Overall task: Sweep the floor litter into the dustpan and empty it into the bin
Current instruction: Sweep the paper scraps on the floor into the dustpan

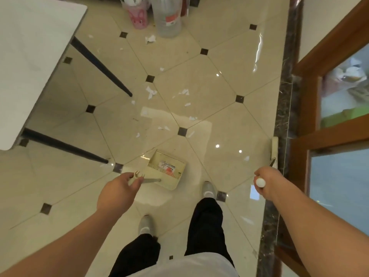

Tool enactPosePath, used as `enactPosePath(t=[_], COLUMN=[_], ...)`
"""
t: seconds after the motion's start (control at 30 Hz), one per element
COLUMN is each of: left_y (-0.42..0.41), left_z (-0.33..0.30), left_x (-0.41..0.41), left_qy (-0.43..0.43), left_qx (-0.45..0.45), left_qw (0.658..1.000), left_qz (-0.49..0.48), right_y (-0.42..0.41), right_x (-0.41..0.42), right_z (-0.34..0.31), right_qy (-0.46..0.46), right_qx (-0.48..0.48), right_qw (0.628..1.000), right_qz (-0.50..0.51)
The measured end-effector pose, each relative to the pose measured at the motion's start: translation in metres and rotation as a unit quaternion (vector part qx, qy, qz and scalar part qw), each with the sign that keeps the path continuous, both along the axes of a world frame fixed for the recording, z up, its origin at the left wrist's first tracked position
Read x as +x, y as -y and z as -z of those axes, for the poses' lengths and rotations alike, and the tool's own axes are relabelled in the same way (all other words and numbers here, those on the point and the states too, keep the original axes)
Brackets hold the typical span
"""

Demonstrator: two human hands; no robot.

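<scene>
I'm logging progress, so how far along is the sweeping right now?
Early stage. Done: both tools are picked up, the left hand gripping the dustpan handle, the right hand gripping the broom handle. In hand: the dustpan holds nothing but its sticker. Left: white paper scraps lie scattered across the floor tiles ahead, unswept; emptying comes after.

at lower centre the left hand [121, 187] grips the dustpan [166, 169] handle, the right hand [264, 180] grips the broom [274, 150], paper scraps [150, 92] mid-frame.
</scene>
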State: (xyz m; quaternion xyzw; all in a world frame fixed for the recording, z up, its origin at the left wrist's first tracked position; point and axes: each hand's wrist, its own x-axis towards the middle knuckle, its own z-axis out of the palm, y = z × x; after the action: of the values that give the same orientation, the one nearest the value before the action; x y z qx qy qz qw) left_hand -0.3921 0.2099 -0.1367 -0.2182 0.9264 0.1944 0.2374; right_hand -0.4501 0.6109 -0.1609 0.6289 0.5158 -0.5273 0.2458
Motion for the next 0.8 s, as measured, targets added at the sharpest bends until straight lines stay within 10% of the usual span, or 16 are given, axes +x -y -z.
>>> enactPosePath(t=[0.43, 0.63, 0.8], left_y=[-0.097, -0.079, -0.063], left_z=[-0.003, -0.016, -0.010], left_x=[-0.042, -0.020, 0.000], left_qy=[0.019, -0.002, -0.006], left_qx=[-0.055, -0.040, -0.040], left_qw=[0.998, 0.995, 0.991], left_qz=[-0.014, -0.095, -0.125], right_y=[0.071, 0.074, 0.090], right_x=[-0.035, -0.101, -0.156], right_z=[-0.013, -0.035, 0.009], right_qy=[0.024, -0.050, -0.050], right_qx=[-0.169, -0.130, -0.041], right_qw=[0.956, 0.950, 0.874], right_qz=[-0.238, -0.281, -0.481])
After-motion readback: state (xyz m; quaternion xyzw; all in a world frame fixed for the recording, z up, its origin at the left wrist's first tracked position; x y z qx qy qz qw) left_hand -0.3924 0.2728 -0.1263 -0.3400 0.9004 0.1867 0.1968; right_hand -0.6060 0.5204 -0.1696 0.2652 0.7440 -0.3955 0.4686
